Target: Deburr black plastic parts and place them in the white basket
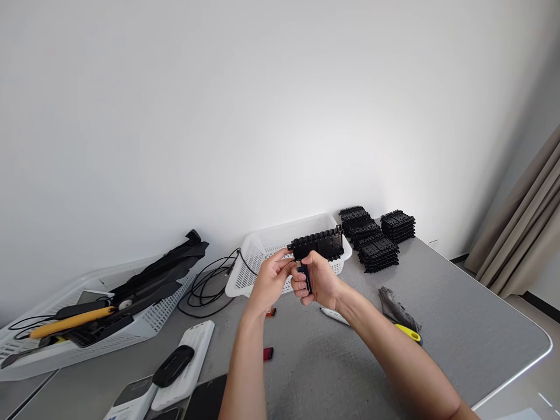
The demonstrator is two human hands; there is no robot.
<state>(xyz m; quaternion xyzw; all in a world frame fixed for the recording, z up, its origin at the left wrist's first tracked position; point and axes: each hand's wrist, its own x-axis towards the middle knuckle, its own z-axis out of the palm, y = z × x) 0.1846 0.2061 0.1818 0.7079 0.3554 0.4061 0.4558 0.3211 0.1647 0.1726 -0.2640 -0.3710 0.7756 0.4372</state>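
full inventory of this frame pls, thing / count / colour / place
black slotted part: 1, black, held above table
dark tool: 1, dark, in right hand under the part
part stacks: several, black, far table
baskets: 2, white, one behind hands, one far left with tools
cables: black, between baskets
marker: 1, white, near right wrist
brush: 1, grey bristles, yellow handle, right
small red items: 2, near left forearm
table: 1, grey
left hand: grips part's end
right hand: grips tool
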